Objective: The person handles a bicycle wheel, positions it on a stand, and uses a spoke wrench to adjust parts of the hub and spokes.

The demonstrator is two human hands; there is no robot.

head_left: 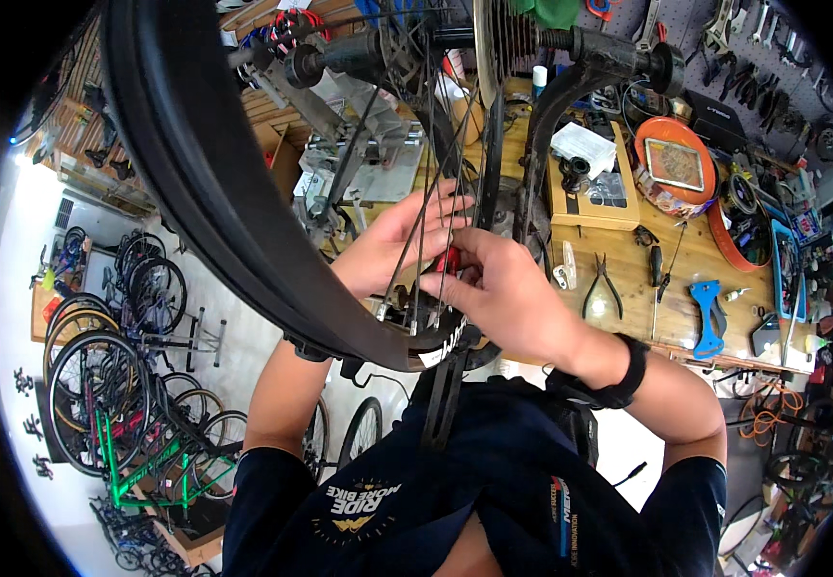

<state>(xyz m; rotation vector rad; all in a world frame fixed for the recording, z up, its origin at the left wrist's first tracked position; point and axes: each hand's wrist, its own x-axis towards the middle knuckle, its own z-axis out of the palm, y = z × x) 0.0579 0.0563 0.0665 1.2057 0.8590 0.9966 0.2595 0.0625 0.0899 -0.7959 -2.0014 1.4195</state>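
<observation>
A bicycle wheel with a black tyre (243, 207) stands upright in a black truing stand (556, 91), close in front of me. My right hand (512, 293), with a black band at its wrist, pinches a small red spoke wrench (448, 260) among the spokes near the rim's lower end. Beside it, my left hand (387, 245) reaches in behind the spokes (426, 207) with its fingers stretched out. Its fingertips are near the wrench; whether they touch a spoke I cannot tell. The fingers partly cover the wrench.
On the wooden workbench (570, 317) lie pliers (602, 287), a screwdriver (656, 274), a blue tool (708, 317) and a cardboard box (594, 207). Orange round trays (674, 183) hold parts farther right. Tools hang on a pegboard (791, 67). Several bicycles, including a green frame (147, 490), stand at left.
</observation>
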